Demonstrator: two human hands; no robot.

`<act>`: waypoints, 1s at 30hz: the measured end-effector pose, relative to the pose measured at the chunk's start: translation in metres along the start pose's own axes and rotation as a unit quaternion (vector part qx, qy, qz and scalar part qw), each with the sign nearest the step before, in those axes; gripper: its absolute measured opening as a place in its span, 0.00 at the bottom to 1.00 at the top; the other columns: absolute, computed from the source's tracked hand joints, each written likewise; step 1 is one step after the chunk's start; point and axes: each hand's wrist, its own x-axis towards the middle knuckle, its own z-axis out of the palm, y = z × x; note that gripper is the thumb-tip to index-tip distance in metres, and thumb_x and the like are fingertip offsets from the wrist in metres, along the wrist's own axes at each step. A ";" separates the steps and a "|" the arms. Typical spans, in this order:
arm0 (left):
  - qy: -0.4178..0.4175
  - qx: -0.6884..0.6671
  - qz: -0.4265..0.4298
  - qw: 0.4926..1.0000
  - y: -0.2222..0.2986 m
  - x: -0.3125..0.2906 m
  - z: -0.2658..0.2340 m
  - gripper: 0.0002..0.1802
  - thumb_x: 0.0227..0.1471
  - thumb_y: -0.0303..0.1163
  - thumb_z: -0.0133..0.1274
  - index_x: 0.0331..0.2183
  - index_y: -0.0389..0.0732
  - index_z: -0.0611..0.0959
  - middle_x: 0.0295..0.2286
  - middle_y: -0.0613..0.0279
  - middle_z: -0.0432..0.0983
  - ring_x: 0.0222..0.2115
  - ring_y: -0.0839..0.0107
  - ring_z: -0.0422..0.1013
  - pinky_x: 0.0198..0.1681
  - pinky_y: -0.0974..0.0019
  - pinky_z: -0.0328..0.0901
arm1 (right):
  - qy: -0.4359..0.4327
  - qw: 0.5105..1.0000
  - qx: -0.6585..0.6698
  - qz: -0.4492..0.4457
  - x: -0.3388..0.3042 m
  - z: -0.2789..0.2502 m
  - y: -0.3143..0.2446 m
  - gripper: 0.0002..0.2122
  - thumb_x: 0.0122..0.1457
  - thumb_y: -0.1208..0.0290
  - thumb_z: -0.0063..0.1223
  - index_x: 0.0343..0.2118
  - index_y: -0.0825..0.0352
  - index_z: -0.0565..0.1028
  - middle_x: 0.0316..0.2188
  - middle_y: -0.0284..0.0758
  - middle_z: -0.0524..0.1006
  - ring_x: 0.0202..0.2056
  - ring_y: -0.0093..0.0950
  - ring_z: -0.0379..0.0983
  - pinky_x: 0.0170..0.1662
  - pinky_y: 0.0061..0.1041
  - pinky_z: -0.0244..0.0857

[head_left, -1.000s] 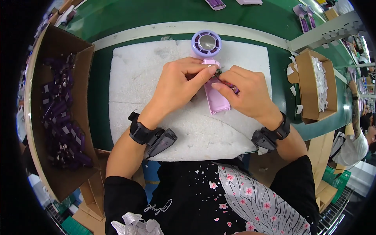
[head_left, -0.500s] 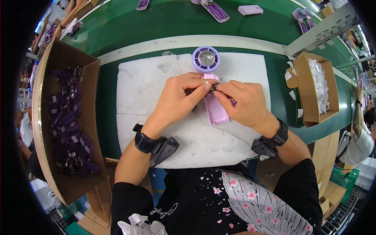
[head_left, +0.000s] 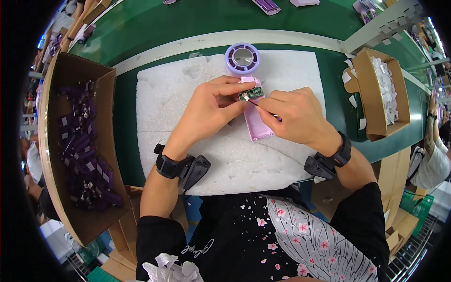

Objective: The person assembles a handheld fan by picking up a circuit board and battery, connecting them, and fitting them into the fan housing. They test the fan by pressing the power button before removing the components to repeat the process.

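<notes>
A handheld fan lies in front of me, its round purple head point(head_left: 242, 58) at the far end and its open pink handle shell point(head_left: 258, 126) toward me. Over the upper part of the shell, the fingers of my left hand point(head_left: 209, 105) grip a small green circuit board point(head_left: 254, 92) by its left side. A white connector sits at the board's lower left, with thin dark and red wires point(head_left: 252, 101) running from it. My right hand point(head_left: 298, 115) pinches those wires between thumb and fingers. Whatever lies under the right fingers is mostly hidden.
A white foam sheet point(head_left: 221, 171) lies under the work. To the left stands a cardboard box point(head_left: 104, 94) of purple battery-like cylinders point(head_left: 84, 155); to the right, a smaller box point(head_left: 400, 101) of white pieces. Beyond a pale rail point(head_left: 291, 37), fan parts point(head_left: 267, 6) lie on a green surface.
My fingers have parted, so the circuit board and its white connector now show. The right hand has drawn slightly down and right along the wires. The whole view has shifted a little.
</notes>
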 end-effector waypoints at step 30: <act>0.033 0.039 -0.002 0.999 0.001 0.000 0.004 0.22 0.48 0.19 0.54 0.48 0.41 0.81 0.46 0.54 0.73 0.39 0.73 0.74 0.41 0.72 0.72 | 0.020 0.999 0.026 0.017 0.002 0.009 -0.003 0.04 0.47 0.72 0.58 0.19 0.63 0.77 0.20 0.28 0.70 0.16 0.27 0.68 0.17 0.27 0.61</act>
